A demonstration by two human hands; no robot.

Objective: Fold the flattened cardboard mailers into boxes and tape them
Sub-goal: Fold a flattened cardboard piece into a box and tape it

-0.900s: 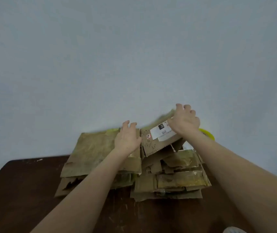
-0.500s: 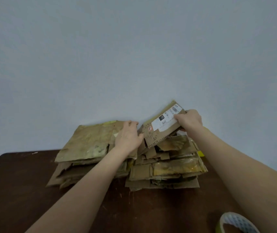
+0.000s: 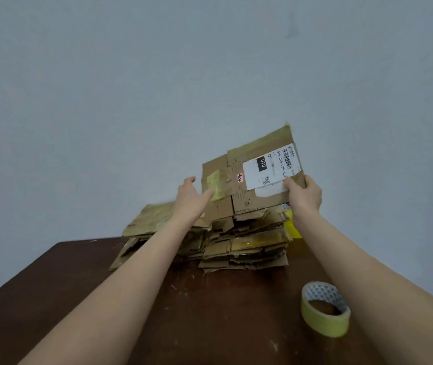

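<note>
Though scratched, dark table (image 3: 52, 306) under mailer stacks (image 3: 247, 248), against bluish wall (image 3: 131, 101).

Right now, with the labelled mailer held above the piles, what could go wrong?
The right hand pinches the labelled mailer by one lower corner, and the left hand is open beside it, so it may drop. The old yellow tape on its flap could tear the cardboard. The tape roll sits beside the right forearm and could be knocked.

Bare table (image 3: 210, 312) lies open in front of the stacks (image 3: 247, 248); a tape roll (image 3: 324, 309) stands front-right of them, wall (image 3: 131, 101) close behind.
</note>
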